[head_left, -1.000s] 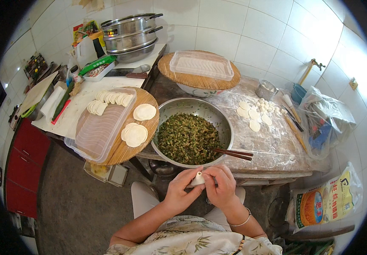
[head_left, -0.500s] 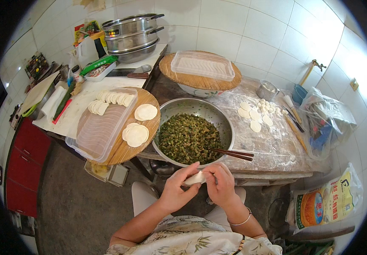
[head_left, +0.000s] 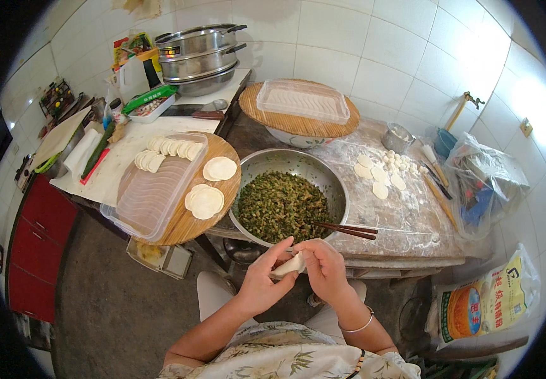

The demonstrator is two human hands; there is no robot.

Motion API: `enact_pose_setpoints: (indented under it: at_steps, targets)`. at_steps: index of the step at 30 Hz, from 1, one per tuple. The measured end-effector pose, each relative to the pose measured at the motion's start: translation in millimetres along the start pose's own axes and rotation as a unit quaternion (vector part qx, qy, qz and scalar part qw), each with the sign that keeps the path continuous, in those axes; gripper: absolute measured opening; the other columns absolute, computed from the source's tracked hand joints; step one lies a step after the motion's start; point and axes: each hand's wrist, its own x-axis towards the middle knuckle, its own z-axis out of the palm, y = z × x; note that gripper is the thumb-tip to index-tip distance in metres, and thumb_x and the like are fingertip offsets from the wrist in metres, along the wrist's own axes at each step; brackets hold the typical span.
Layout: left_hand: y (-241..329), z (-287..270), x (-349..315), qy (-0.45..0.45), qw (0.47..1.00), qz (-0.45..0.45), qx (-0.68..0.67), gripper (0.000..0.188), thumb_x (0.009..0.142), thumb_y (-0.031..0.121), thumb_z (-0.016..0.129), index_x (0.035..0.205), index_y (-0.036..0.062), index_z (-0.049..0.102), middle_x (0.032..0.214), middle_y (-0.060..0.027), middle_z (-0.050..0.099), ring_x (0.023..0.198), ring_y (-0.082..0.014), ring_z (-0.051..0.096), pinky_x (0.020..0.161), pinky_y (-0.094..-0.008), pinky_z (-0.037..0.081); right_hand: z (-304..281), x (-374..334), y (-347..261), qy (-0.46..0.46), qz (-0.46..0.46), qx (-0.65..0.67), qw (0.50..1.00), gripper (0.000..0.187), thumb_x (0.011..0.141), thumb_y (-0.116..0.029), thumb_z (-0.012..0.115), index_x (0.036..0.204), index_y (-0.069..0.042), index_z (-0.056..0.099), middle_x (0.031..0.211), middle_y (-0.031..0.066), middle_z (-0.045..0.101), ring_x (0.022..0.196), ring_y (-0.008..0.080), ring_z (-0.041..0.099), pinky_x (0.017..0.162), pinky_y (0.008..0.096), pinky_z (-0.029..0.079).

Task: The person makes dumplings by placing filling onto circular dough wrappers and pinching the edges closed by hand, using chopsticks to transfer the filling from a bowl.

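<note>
Between my two hands, just in front of the steel bowl [head_left: 335, 183], is a white dumpling [head_left: 289, 266] with its dough folded over. My left hand [head_left: 263, 278] cradles it from the left, fingers closed round it. The fingertips of my right hand [head_left: 325, 273] pinch its edge; any filling inside is hidden. Chopped green and brown filling [head_left: 279, 205] lies in the bowl, and a pair of dark chopsticks [head_left: 349, 230] rests in it, sticking out over the right rim. To the left, round dough wrappers [head_left: 206, 202] lie stacked on a round wooden board [head_left: 188, 230].
A clear plastic tray [head_left: 143, 211] with several folded dumplings [head_left: 175, 148] overlaps the board. On the floured table [head_left: 406, 221] lie more wrappers [head_left: 364, 162], small dough pieces [head_left: 394, 159] and a rolling pin [head_left: 441, 202]. A cleaver [head_left: 181, 110] and steamer pots [head_left: 198, 57] stand behind.
My fingers have shifted slightly along the dumpling, my right fingertips still pinching its edge. The whole view has moved a little; the bowl, tray and wrappers keep their places.
</note>
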Motion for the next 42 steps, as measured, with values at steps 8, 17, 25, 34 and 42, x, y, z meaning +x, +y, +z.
enact_pose_setpoints:
  at_steps: [8,17,25,34,42]
  targets:
    - [-3.4,-4.3,-3.6,0.003,1.0,0.021,-0.006,0.063,0.079,-0.002,0.062,0.137,0.0048,0.037,0.099,-0.0072,0.059,0.088,-0.0122,0.057,0.078,-0.0274,0.047,4.4,7.8,-1.0,-0.037,-0.039,-0.074,0.996,0.006,0.086,-0.004,0.055,0.089,0.0,0.059,0.08,0.0123,0.06,0.07,0.0265,0.059,0.061,0.0334,0.046]
    - [-3.3,-8.3,-4.3,0.047,0.997,0.026,0.051,0.058,0.084,0.004,0.063,0.137,0.0052,0.039,0.105,-0.0088,0.056,0.092,-0.0142,0.057,0.078,-0.0275,0.048,8.5,13.9,-8.2,-0.015,0.069,0.012,0.997,0.007,0.084,-0.006,0.061,0.087,0.0,0.062,0.079,0.014,0.06,0.07,0.0276,0.059,0.06,0.0336,0.048]
    - [-8.3,-12.4,-3.5,0.055,0.993,0.065,0.087,0.049,0.083,0.004,0.062,0.13,0.0056,0.049,0.105,-0.01,0.056,0.09,-0.0178,0.058,0.074,-0.0276,0.048,15.5,13.7,-1.1,-0.021,-0.002,-0.05,0.999,0.007,0.085,-0.005,0.059,0.088,-0.001,0.063,0.082,0.0111,0.063,0.07,0.0218,0.06,0.06,0.0299,0.046]
    - [-6.3,-7.8,-2.8,0.086,0.993,0.04,0.068,0.043,0.082,0.004,0.064,0.124,0.0045,0.053,0.1,-0.0087,0.058,0.089,-0.0161,0.057,0.077,-0.0273,0.046,19.5,12.2,-1.4,-0.008,-0.012,-0.083,0.996,0.007,0.085,-0.005,0.059,0.087,0.001,0.063,0.078,0.0126,0.061,0.071,0.0268,0.061,0.062,0.034,0.048]
    - [-18.7,-2.5,-1.9,0.094,0.995,-0.009,-0.014,0.04,0.085,0.003,0.062,0.123,0.0027,0.052,0.103,-0.0052,0.056,0.09,-0.011,0.056,0.076,-0.0248,0.047,18.5,10.0,-2.9,0.009,0.044,-0.016,0.999,0.007,0.083,-0.003,0.059,0.088,0.001,0.062,0.08,0.0139,0.061,0.072,0.0301,0.06,0.063,0.0365,0.048]
